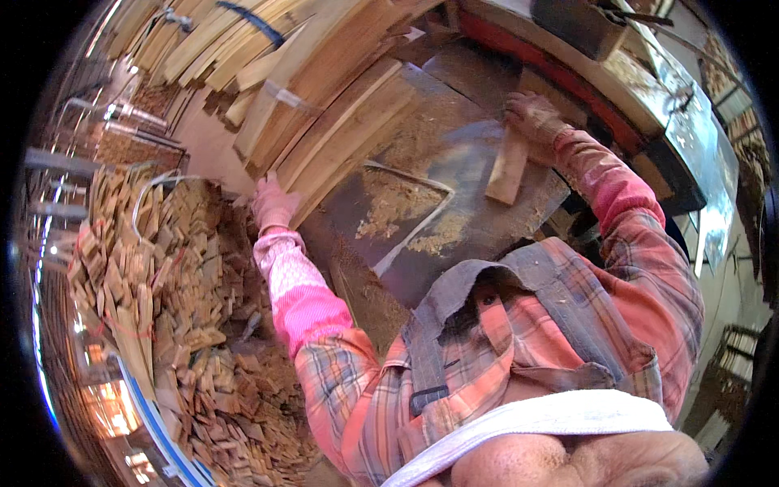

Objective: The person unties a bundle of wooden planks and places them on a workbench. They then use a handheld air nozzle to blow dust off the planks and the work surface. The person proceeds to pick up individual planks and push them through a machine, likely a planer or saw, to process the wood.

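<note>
My left hand [276, 206], in a dusty pink glove, rests with its fingers spread against the near ends of long boards [349, 134] lying on the machine table [324, 235]. A thick plank [308, 77] lies along their far side. At the right of the table, my right hand [535, 118], also gloved, is closed over a short wooden board [509, 169]. Part of this board is hidden beneath the hand. Sawdust [398, 207] and a bent pale strip [422, 223] lie on the dark metal between my hands.
A big heap of wood offcuts [162, 284] fills the floor at left. Bundled boards [235, 40] are stacked at the far left. A red-edged machine part [552, 61] and a shiny sheet [706, 146] border the table at right.
</note>
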The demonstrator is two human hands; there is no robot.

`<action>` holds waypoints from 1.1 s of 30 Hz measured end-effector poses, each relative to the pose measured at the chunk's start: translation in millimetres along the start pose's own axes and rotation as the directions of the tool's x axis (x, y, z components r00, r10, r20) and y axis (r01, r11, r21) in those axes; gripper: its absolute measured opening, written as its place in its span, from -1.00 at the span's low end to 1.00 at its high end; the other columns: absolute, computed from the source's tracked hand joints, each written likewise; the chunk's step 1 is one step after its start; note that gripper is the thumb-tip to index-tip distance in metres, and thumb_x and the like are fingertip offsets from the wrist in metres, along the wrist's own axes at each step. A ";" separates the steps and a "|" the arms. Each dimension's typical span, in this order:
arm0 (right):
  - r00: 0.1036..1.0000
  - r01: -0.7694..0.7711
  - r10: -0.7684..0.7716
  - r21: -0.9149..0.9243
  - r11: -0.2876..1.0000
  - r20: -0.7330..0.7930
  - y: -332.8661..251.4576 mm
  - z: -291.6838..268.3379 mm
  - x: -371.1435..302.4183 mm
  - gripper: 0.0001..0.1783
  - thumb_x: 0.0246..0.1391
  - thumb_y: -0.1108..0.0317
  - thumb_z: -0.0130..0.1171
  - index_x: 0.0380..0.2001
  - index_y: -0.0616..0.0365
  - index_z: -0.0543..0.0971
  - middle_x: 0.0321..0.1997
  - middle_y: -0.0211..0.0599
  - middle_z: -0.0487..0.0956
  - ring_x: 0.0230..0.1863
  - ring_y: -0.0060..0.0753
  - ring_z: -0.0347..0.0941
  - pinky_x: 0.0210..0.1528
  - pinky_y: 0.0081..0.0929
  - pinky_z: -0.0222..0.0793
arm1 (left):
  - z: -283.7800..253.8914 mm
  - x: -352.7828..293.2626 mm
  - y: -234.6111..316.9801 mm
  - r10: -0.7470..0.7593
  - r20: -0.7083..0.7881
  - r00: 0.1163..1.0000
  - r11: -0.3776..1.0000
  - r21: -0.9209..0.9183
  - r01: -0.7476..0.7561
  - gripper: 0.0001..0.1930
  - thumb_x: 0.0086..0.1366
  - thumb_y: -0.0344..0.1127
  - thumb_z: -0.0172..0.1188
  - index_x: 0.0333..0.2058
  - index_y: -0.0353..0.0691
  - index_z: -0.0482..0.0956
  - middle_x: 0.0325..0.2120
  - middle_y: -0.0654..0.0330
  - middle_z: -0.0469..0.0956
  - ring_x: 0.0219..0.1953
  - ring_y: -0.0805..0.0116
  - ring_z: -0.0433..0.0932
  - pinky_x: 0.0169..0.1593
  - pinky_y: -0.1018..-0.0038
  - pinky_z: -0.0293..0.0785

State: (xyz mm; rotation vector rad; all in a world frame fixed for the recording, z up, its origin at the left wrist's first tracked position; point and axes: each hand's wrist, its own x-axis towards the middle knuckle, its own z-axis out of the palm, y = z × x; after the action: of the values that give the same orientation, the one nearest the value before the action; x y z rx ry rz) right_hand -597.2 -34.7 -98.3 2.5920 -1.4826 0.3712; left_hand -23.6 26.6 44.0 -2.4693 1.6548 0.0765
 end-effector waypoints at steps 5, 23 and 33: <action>0.971 -0.232 0.222 0.124 0.965 0.090 -5.5 -17.8 15.4 -0.65 0.19 0.15 0.00 -0.13 0.11 0.61 0.04 -0.13 0.54 0.17 0.05 0.38 0.22 -0.10 0.29 | -2.4 -2.6 -9.1 -0.077 -0.046 0.996 0.997 -0.022 0.076 -0.20 0.06 0.00 0.37 0.27 -0.11 0.32 0.29 0.02 0.28 0.31 0.01 0.30 0.31 0.16 0.29; 0.970 0.241 -0.239 0.248 0.938 -0.039 -188.2 -29.3 69.2 -0.64 0.03 0.11 0.16 -0.15 0.05 0.62 -0.02 -0.16 0.58 0.04 0.01 0.50 0.05 -0.08 0.46 | 62.6 -152.4 172.3 0.428 -0.032 0.903 0.881 -0.209 -0.425 -0.29 -0.02 0.16 0.39 0.04 -0.17 0.55 0.04 -0.12 0.50 0.09 -0.07 0.50 0.15 0.13 0.44; 0.971 0.134 -0.138 0.035 0.990 0.196 -90.3 -12.1 32.7 -0.67 0.04 0.09 0.16 -0.28 0.08 0.66 -0.13 -0.22 0.63 -0.06 -0.06 0.53 0.00 -0.06 0.42 | 21.1 -22.0 -57.9 -0.491 -0.209 0.846 0.750 -0.595 0.288 -0.11 0.19 0.16 0.24 0.31 -0.36 0.20 0.28 -0.24 0.26 0.33 -0.13 0.25 0.35 0.14 0.20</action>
State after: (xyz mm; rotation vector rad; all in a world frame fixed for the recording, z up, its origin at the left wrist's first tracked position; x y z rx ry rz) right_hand -505.4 -13.1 -77.0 2.7989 -1.3506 0.1167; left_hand 22.4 71.8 32.6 -3.4136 1.2872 0.0550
